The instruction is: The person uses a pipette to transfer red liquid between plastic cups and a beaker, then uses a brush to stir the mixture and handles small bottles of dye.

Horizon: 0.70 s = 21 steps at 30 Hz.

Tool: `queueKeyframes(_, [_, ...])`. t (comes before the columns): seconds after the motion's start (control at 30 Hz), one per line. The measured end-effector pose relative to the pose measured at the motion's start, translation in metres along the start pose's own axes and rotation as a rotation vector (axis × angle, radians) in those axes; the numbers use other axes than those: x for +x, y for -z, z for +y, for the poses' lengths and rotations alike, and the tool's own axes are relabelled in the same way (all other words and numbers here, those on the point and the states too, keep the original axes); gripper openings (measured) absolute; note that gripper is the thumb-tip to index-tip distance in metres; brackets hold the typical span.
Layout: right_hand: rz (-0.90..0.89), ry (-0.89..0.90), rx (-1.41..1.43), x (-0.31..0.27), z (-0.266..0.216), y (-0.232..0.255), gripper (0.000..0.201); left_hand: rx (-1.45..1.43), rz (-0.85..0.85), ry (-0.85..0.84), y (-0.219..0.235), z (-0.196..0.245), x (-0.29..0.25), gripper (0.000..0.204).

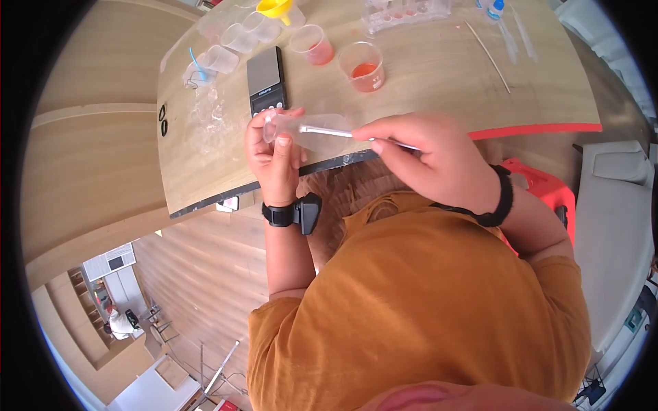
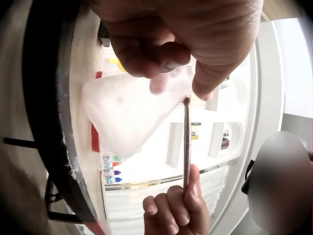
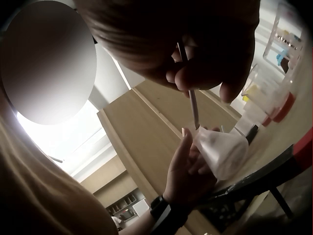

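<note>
A translucent, cone-like plastic piece (image 1: 322,140) (image 2: 127,107) (image 3: 222,152) is gripped at one end by my left hand (image 1: 275,157) (image 2: 181,39) (image 3: 188,171), thumb on its near side. My right hand (image 1: 442,161) (image 2: 176,210) (image 3: 200,44) pinches a thin rod (image 1: 332,131) (image 2: 187,142) (image 3: 194,107) between thumb and fingers. The rod's tip meets or lies very close to the plastic near my left thumb; exact contact cannot be told. Both hands are over the table's front edge in the head view.
A black scale (image 1: 265,79) lies beyond my left hand. Farther back stand two cups of red liquid (image 1: 367,77) (image 1: 317,51), a yellow funnel (image 1: 275,8), several clear cups and a clear rack (image 1: 404,15). A thin stick (image 1: 488,56) lies right.
</note>
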State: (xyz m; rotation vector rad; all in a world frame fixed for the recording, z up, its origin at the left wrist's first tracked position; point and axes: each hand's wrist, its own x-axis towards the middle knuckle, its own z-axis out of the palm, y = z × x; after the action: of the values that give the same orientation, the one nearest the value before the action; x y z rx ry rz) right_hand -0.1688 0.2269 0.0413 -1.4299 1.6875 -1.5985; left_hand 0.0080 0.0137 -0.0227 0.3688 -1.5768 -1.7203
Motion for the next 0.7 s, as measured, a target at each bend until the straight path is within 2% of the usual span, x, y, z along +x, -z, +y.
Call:
queueKeyframes(0.13, [-0.057, -0.069, -0.067, -0.006, 0.001, 0.01, 0.018, 0.006, 0.022, 0.011, 0.001, -0.002, -0.001, 0.048])
queueKeyframes(0.2, [-0.109, -0.191, -0.213, -0.015, -0.007, 0.028, 0.022, 0.01, 0.027, 0.002, 0.002, -0.003, -0.002, 0.048])
queueKeyframes(0.33, [-0.092, -0.221, -0.186, -0.02, -0.009, 0.032, 0.023, -0.004, -0.001, 0.016, 0.0, -0.003, -0.001, 0.048])
queueKeyframes(0.4, [-0.06, -0.123, -0.072, -0.009, -0.014, 0.017, 0.023, 0.004, 0.003, -0.006, 0.002, -0.005, 0.0, 0.049])
queueKeyframes(0.43, [-0.059, -0.119, -0.066, -0.004, -0.014, 0.01, 0.023, 0.011, 0.001, -0.008, 0.002, -0.004, -0.001, 0.049])
queueKeyframes(0.5, [-0.011, 0.026, -0.112, 0.005, -0.009, 0.0, 0.017, -0.004, 0.013, 0.021, 0.002, -0.002, -0.002, 0.05])
queueKeyframes(0.53, [-0.021, 0.039, -0.121, 0.004, -0.007, 0.001, 0.017, 0.0, 0.013, 0.019, 0.003, -0.002, -0.002, 0.05])
queueKeyframes(0.7, [-0.055, -0.075, -0.19, -0.017, -0.004, 0.024, 0.018, 0.008, 0.011, 0.003, 0.0, -0.003, -0.002, 0.051])
